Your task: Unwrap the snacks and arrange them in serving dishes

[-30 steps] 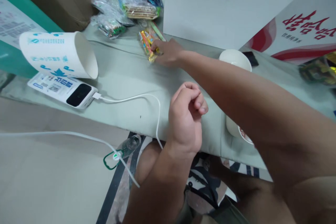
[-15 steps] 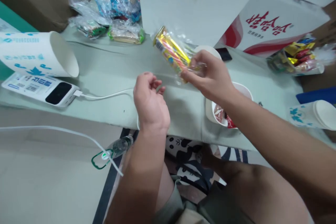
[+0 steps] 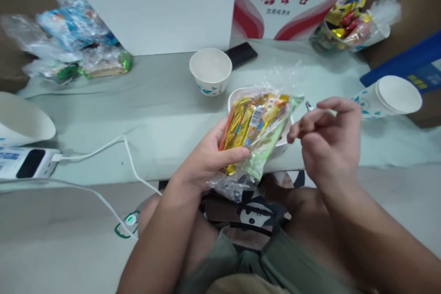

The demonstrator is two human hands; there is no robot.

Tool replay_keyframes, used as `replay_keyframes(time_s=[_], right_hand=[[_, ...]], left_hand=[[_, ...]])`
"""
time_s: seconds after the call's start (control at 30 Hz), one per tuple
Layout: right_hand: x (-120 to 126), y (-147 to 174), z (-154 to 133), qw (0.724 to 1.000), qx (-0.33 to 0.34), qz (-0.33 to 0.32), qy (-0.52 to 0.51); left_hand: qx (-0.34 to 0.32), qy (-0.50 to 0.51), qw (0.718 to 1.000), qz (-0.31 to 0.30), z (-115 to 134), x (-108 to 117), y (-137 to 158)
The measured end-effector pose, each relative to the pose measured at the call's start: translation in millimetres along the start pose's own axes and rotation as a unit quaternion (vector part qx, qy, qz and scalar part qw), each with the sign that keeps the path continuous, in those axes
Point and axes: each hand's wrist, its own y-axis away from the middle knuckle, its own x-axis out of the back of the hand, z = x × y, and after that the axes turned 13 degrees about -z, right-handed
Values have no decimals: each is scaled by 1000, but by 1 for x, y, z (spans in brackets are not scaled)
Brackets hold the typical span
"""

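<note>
My left hand (image 3: pixel 213 151) grips a clear plastic bag of snack packets (image 3: pixel 255 119) with gold, yellow and orange wrappers, its thumb across the front. A pale green strip runs down the bag's right side, and the crumpled plastic end hangs below the hand. Right of the bag, my right hand (image 3: pixel 330 142) is raised with fingers loosely bent and apart, holding nothing I can see. Behind the bag sits a white tub (image 3: pixel 236 94), mostly covered by it. A small metallic object (image 3: pixel 309 106) shows by the right fingertips.
A paper bowl (image 3: pixel 211 71) stands near a dark phone (image 3: pixel 243 55). Stacked paper cups (image 3: pixel 386 96) lie on the right, below a container of wrapped sweets (image 3: pixel 347 27). Snack bags (image 3: pixel 79 32) lie at the back left. A white cable (image 3: pixel 99 151) runs from a power bank (image 3: pixel 31 163).
The snack bag has passed from my right hand to my left and come nearer my body. My right hand has moved right, away from it. The view has turned right.
</note>
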Motion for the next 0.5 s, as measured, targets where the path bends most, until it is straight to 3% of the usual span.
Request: replay_keyframes(time_s=[0.07,0.13,0.2,0.33,0.5], right_hand=[[8,-5,11,991,-85,26,-99],[11,-7,20,972,-166,-17,-166],[11,-5,25,966,-187,-36,-173],[16,-1,23,994,-105,-2,-3],[28,2,11,987,7,5,160]], left_hand=[[32,6,999,-23,-3,-3,-6],[58,19,997,-40,-8,-8,-13],[90,28,994,-48,-15,-15,-20],[149,26,987,-53,-29,-29,-28],[130,-58,989,-26,-33,-37,-30]])
